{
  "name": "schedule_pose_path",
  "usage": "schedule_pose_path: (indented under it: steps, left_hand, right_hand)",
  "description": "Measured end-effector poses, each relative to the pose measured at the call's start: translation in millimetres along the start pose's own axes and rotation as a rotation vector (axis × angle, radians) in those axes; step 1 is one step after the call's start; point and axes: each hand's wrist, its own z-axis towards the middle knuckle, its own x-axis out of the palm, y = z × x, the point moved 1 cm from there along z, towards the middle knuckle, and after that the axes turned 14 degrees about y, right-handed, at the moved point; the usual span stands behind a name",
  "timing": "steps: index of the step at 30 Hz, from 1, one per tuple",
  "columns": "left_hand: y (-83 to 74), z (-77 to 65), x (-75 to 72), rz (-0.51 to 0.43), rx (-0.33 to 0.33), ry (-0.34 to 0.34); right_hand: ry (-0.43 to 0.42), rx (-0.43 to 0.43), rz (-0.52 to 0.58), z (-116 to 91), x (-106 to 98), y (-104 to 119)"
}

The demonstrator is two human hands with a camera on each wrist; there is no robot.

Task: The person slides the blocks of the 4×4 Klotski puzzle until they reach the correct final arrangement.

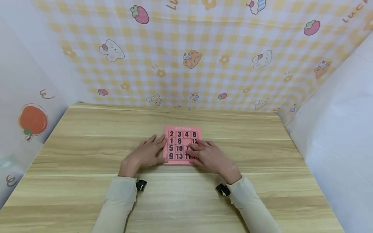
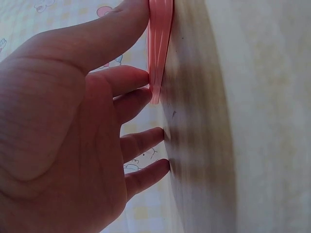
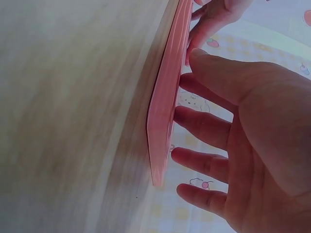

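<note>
Here's the pink number puzzle (image 1: 178, 163), lying flat on the table straight ahead of the person, and its top row reads 2, 3, 4, 8! Second row: 1, 6, then the open slot (image 1: 187, 141), with the 12 tile (image 1: 194, 141) partly under a fingertip. Below come 5, 10 and the 7 tile (image 1: 187, 148), then 9 and 13, with the last tiles of the bottom row half hidden by fingers. On the left side, the left hand (image 1: 145, 154) is spread wide, thumb at the near corner and fingers along the edge; the left wrist view shows two fingertips against the pink side and two more down by the tabletop. Over to the right hand (image 1: 212, 158): fingers apart and loosely extended over the right-hand columns, gripping nothing, one tip by the 7; which tips actually press, I can't tell. Both arms come in wearing cream sleeves (image 1: 118, 200), a small black device (image 1: 141, 185) at each wrist. Under it all runs the wood-grain table (image 1: 186, 207), and behind rises a yellow-and-white checked cloth (image 1: 163, 42) printed with strawberries and bears, white panels (image 1: 338, 106) flanking both sides.
</note>
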Motion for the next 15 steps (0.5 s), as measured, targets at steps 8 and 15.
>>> schedule_pose_path:
  steps: [8,15]
  left_hand:
    - [0.5,0.0,-0.3,-0.005,0.002,-0.003]
    - [0.5,1.0,-0.1,-0.003,0.004,0.003]
  right_hand:
    - [0.014,0.018,0.011,0.6,-0.2,-0.5]
    - [0.031,0.013,0.026,0.1,-0.9,2.0]
